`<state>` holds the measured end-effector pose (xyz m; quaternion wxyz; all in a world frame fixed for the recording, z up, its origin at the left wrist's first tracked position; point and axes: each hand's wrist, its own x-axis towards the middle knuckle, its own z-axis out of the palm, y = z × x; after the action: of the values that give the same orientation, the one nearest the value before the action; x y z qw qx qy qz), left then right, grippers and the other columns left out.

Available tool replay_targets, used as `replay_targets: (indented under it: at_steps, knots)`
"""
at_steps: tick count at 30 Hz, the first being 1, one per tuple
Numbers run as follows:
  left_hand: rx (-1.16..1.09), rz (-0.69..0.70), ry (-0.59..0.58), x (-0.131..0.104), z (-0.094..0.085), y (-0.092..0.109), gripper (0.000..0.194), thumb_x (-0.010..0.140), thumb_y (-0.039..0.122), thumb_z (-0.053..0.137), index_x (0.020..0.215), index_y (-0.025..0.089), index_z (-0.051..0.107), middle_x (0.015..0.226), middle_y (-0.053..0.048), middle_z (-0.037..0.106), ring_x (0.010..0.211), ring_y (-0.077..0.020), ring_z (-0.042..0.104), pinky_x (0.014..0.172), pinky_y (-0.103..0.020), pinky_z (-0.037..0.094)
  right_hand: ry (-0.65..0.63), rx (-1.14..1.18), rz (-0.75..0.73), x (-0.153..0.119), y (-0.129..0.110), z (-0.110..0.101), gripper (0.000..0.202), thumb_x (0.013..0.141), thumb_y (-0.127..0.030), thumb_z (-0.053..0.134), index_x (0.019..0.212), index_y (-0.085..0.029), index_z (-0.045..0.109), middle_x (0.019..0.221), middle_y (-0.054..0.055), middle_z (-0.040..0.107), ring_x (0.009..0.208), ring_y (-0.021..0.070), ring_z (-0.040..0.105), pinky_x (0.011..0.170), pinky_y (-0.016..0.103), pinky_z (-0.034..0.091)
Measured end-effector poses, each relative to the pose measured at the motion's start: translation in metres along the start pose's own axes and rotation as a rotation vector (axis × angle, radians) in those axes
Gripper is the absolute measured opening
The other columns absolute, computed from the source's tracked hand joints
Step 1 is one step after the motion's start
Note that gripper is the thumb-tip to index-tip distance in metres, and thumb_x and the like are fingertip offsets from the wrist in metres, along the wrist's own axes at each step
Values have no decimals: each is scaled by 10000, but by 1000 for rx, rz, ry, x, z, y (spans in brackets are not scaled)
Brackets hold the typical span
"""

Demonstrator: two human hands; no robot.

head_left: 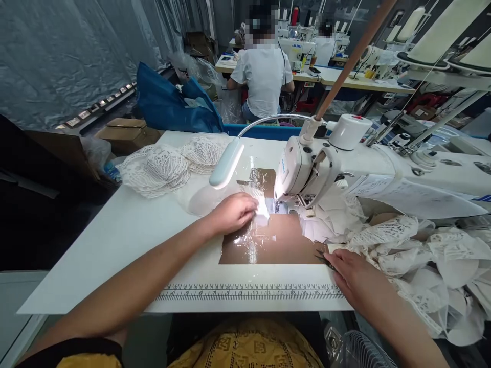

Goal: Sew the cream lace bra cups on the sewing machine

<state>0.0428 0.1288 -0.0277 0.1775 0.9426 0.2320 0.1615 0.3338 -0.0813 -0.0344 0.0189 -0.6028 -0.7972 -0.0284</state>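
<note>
Left of the needle area of a white sewing machine, my left hand has its fingers closed on a small white fabric piece. Part of that piece lies beneath the fingers, and it reaches toward the presser foot. My right hand is closed around small dark thread snips, whose tips point left over the edge of the brown taped sheet. White pleated fabric lies just right of the needle area. A lamp head hangs above my left hand.
White lace cups are piled at the table's back left. A heap of lace pieces fills the right side. A printed ruler runs along the front edge. Behind the table are a blue bag and a seated person.
</note>
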Motion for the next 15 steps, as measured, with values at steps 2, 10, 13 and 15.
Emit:
replay_targets:
  at_steps: [2, 10, 13, 15]
  knots:
    - [-134, 99, -169, -9, -7, 21, 181, 887, 144, 541, 927, 191, 711, 1110, -60, 692, 1096, -198, 594, 974, -361, 479, 0, -7, -2, -2, -2, 3, 347, 847, -114, 451, 1130, -125, 651, 991, 138, 677, 819, 236, 659, 647, 344, 547]
    - [-334, -89, -152, -33, -21, 48, 434, 868, 300, 615, 1292, 223, 564, 1385, -89, 520, 1290, -242, 463, 1075, -430, 412, 83, -18, 50, 1, -5, 15, 353, 883, -124, 412, 1159, -134, 631, 935, 116, 683, 812, 213, 648, 655, 313, 537]
    - [-339, -315, -123, -27, -21, 30, 583, 814, 357, 660, 1354, 204, 502, 1394, -116, 510, 1273, -279, 488, 1040, -444, 441, 152, 26, 52, 1, -5, 16, 302, 933, -187, 396, 1087, -128, 650, 932, 120, 696, 820, 209, 659, 658, 305, 534]
    - [-387, -398, -162, -21, -19, 22, 665, 785, 371, 681, 1385, 183, 464, 1390, -132, 514, 1241, -285, 524, 1006, -425, 472, 187, 77, 46, 0, -6, 12, 288, 943, -208, 395, 1046, -128, 652, 959, 125, 700, 862, 215, 661, 702, 316, 539]
